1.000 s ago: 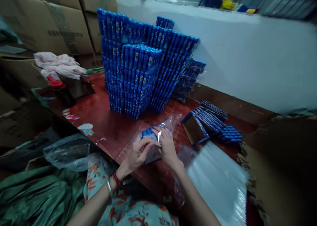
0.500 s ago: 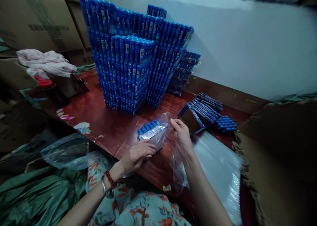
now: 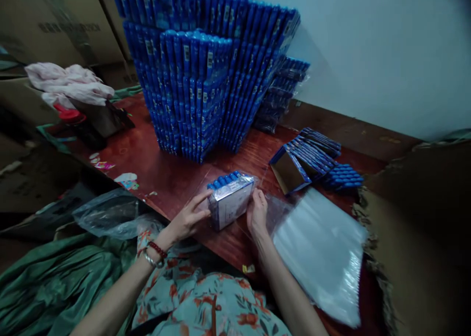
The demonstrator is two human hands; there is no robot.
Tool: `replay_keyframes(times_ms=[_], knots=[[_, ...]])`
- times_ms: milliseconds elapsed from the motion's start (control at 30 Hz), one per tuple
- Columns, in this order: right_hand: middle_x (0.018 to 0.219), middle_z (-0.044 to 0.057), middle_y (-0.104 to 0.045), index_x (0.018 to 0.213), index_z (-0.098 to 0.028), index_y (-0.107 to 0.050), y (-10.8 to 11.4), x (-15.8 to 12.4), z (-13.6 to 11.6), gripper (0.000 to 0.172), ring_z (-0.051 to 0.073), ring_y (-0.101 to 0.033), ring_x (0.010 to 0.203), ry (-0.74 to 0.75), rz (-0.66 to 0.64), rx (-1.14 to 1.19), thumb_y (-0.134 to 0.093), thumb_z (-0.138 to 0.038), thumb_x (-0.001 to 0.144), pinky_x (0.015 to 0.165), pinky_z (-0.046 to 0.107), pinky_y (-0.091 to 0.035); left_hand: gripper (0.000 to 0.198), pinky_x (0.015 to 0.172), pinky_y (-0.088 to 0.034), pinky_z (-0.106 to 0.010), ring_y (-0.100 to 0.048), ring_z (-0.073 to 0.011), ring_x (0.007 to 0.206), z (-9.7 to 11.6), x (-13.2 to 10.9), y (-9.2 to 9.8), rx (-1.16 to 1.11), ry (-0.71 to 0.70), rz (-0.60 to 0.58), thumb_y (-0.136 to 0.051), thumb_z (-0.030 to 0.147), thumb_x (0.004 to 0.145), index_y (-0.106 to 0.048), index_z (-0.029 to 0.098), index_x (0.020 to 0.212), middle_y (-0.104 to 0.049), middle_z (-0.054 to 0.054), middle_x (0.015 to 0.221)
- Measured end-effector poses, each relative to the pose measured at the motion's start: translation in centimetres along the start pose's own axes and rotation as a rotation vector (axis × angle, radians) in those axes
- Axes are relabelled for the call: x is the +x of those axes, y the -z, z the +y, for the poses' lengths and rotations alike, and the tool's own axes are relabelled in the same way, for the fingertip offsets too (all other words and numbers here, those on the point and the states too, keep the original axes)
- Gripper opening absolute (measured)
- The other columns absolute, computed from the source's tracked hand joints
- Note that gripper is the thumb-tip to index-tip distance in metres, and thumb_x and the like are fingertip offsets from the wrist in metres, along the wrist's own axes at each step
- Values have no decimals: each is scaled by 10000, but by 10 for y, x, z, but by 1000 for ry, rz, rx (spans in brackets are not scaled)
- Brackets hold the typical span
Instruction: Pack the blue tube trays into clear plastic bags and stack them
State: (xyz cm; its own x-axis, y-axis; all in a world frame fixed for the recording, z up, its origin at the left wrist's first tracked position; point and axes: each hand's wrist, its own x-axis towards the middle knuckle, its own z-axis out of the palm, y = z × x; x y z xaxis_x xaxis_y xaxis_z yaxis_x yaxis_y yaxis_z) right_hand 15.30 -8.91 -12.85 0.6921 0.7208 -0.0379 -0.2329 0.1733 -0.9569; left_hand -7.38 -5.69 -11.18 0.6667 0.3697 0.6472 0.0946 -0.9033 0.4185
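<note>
A boxy pack of blue blister cards (image 3: 232,206) in clear plastic film stands on the table between my hands. Rounded blue bumps line its top, and its pale printed side faces me. My left hand (image 3: 189,220) grips the pack's left end, fingers reaching to the upper corner. At the right end, my right hand (image 3: 257,211) is closed on the pack and its film, its fingers partly hidden. Loose clear film (image 3: 275,208) trails to the right of that hand.
Tall stacks of blue packs (image 3: 195,95) rise at the back of the red table (image 3: 176,179). Right of my hands lie an opened carton with blue cards (image 3: 307,154) and a pile of clear plastic bags (image 3: 324,252). A red-lidded bottle (image 3: 81,127) stands left.
My left hand has moved from the pack's front to its left end. My right hand has come down from the loose film to the right end, and the pack's printed side now shows.
</note>
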Motion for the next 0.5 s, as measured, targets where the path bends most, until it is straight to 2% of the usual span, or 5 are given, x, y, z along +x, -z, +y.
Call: replay_keyframes(times_ms=[167, 267, 367, 433, 500], knots=[[753, -45, -492, 804, -202, -499, -7, 6, 6, 299, 112, -445, 710, 91, 90, -93, -552, -493, 759, 670, 222, -355, 161, 985, -467, -366, -441, -245, 1277, 3, 0, -28, 14, 67, 197, -455, 71, 844, -548, 159, 943, -386, -166, 1391], [865, -18, -557, 958, -216, -496, -9, 2, 13, 356, 138, -512, 799, 77, 147, -118, -553, -491, 739, 728, 241, -392, 137, 916, -477, -333, -529, -186, 1150, 2, 9, -54, -34, 281, 565, -440, 135, 885, -490, 198, 995, -526, -118, 1233], [838, -20, -560, 992, -221, -487, -11, -4, 20, 358, 147, -531, 770, 36, 101, -54, -538, -468, 739, 702, 250, -413, 239, 945, -442, -338, -544, -160, 1120, -3, 30, -72, -224, 601, 928, -407, 227, 926, -406, 218, 1165, -504, -112, 1285], [783, -26, -549, 960, -218, -498, -13, -7, 21, 318, 152, -536, 740, 30, 67, -6, -529, -448, 742, 678, 252, -418, 354, 989, -415, -353, -538, -177, 1147, -9, 42, -73, -385, 753, 922, -404, 312, 924, -395, 201, 1260, -487, -120, 1337], [731, -29, -535, 911, -216, -509, -15, -10, 18, 280, 155, -530, 705, 56, 65, -1, -529, -434, 737, 652, 250, -415, 400, 1003, -409, -371, -533, -214, 1168, -17, 49, -66, -530, 822, 778, -382, 382, 910, -488, 168, 1231, -538, -118, 1311]])
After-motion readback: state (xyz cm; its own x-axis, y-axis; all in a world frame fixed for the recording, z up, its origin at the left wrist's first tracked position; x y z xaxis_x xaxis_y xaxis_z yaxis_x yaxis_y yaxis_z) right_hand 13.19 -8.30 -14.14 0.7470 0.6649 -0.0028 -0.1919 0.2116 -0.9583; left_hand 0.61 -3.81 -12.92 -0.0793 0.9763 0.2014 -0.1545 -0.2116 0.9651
